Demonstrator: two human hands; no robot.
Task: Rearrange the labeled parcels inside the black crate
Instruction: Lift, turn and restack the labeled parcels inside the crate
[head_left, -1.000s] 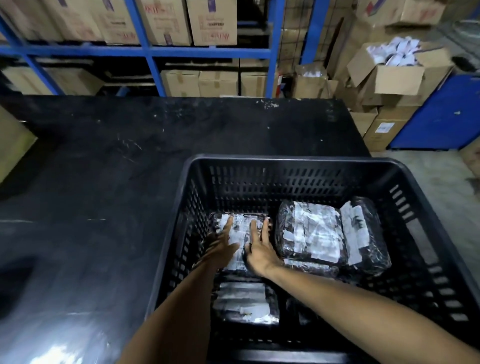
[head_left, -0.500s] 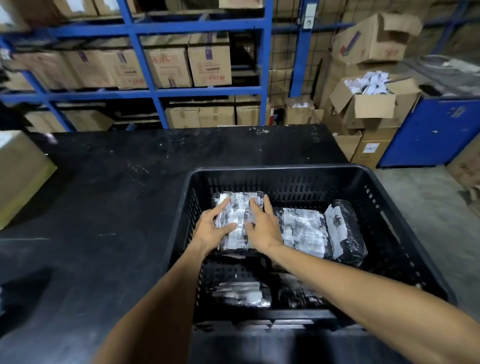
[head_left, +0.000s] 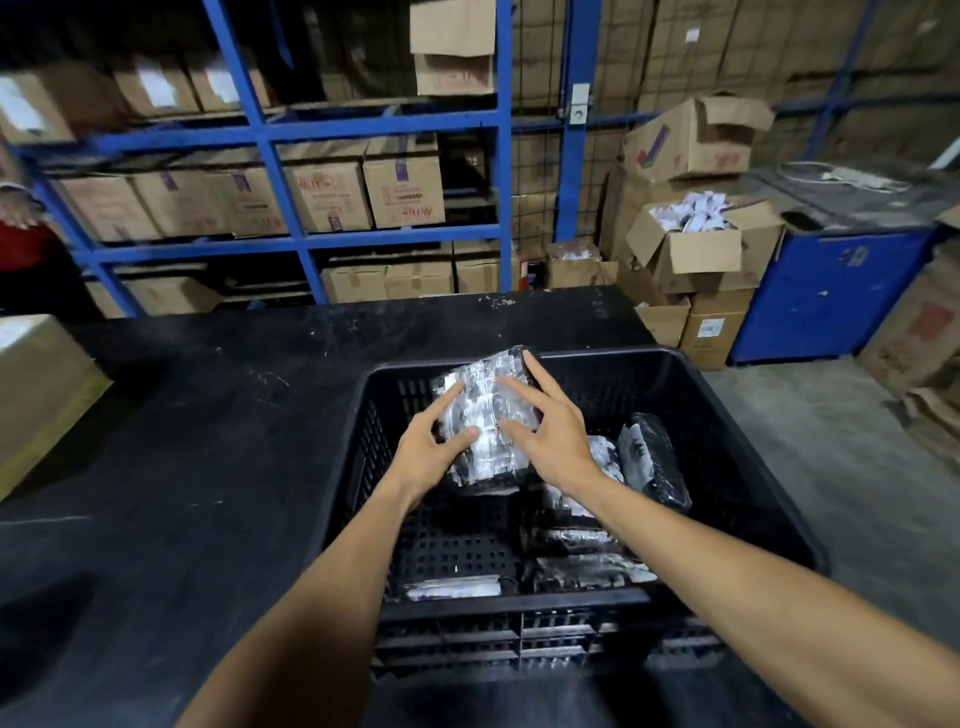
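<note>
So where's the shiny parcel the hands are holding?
In the head view, the wrapped parcel is tilted up over the far-left part of the black crate, held between the left hand and right hand.

A warehouse: blue racking (head_left: 498, 124) stacked with cardboard cartons (head_left: 402, 189) rises beyond the fingers (head_left: 530, 364), bare concrete floor (head_left: 831, 467) alongside.

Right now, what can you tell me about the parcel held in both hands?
The parcel is a flat, roughly rectangular packet in shiny black plastic wrap, with a white printed label covering most of its upper face; the print is too blurred to read. It is tilted, far end raised to about the back rim of the black crate. The left hand grips its left edge, thumb on top, and the right hand presses its right side with spread fingers. Other parcels lie below it.
</note>
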